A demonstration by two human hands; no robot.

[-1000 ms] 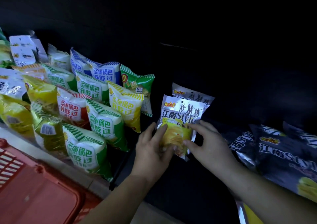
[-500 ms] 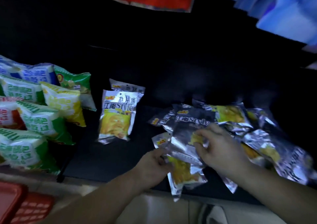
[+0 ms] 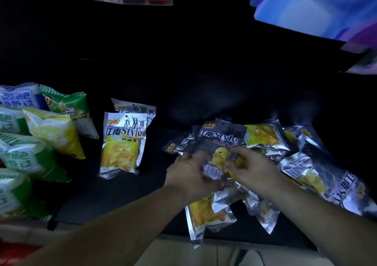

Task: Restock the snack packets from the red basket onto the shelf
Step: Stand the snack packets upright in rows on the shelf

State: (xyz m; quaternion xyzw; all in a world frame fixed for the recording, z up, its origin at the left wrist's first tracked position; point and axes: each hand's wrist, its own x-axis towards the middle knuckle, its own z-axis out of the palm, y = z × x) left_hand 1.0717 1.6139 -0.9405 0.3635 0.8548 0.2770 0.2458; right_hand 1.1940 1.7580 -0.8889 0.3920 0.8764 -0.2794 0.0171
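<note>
a second earlier both hands are at the standing packet point(image 3: 122, 143), propping it upright on the shelf point(image 3: 98, 196); now it stands alone with no hand on it, leaning against a second one of its kind behind it, so that placement reads as done. both hands have gone to the right of the standing packet, into the loose heap point(image 3: 306, 163) of the same silver packets lying flat and jumbled on the shelf. the left hand point(image 3: 189, 176) and right hand point(image 3: 255, 170) together hold the next packet point(image 3: 219, 141), its printed face up; the fingers look curled on its lower edge from either side, though motion blur hides the exact grip. this packet seems raised off the heap, well to the right of the standing packet. likely next it goes in front of the standing packet to lengthen the row. left of the standing packet sit the green and yellow bags point(image 3: 36, 153); a sliver of the red basket point(image 3: 12, 251) shows far below and left of it.
</note>
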